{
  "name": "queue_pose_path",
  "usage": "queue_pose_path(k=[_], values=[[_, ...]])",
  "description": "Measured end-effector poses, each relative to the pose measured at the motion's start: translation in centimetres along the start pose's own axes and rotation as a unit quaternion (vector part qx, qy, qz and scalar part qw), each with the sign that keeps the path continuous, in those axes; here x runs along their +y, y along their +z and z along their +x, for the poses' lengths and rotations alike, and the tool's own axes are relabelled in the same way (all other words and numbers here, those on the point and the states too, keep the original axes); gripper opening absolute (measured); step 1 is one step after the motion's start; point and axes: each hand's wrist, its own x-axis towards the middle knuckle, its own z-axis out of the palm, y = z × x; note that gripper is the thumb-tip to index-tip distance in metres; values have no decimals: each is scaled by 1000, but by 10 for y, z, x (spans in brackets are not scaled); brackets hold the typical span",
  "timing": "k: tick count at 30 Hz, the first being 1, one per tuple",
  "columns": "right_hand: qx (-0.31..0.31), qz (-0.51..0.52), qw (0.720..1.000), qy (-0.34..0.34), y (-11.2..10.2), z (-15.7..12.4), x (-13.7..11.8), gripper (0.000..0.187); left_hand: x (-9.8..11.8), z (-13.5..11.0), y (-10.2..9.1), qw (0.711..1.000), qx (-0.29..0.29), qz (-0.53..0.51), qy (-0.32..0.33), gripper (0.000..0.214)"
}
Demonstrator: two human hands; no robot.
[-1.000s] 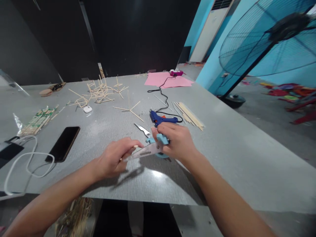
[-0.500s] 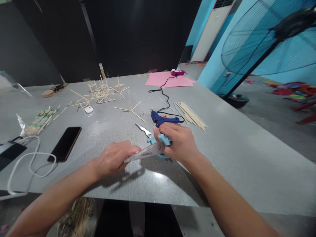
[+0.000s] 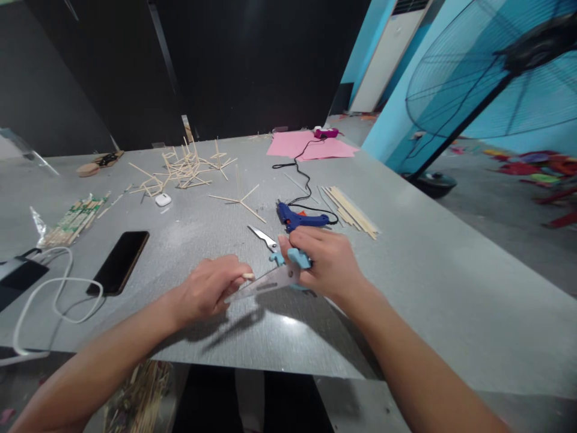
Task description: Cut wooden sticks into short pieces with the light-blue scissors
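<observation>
My right hand (image 3: 328,261) is closed around the light-blue handles of a pair of scissors (image 3: 270,278), whose blades are spread apart. One blade lies toward my left hand, the other points away over the table. My left hand (image 3: 208,290) pinches a short thin wooden stick (image 3: 247,276) whose pale end shows at my fingertips, close to the near blade. Both hands hover just above the grey table (image 3: 433,282).
A blue glue gun (image 3: 300,218) with a black cord lies just beyond my right hand, beside a bundle of wooden sticks (image 3: 350,210). A black phone (image 3: 118,261), white cable, packed sticks (image 3: 72,221), a stick structure (image 3: 184,168) and pink paper (image 3: 306,145) lie farther off. A large fan stands at the right.
My hands stay in nearly the same place. The stick's pale end was covered by my fingers half a second ago and shows again now beside the near blade.
</observation>
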Motion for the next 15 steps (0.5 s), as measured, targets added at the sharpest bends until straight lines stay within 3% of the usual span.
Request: queue_pose_path(k=[15], values=[[0,11,1000,2,-1,2,-2,35,1,5,-2,1000,-12,10,10,22]])
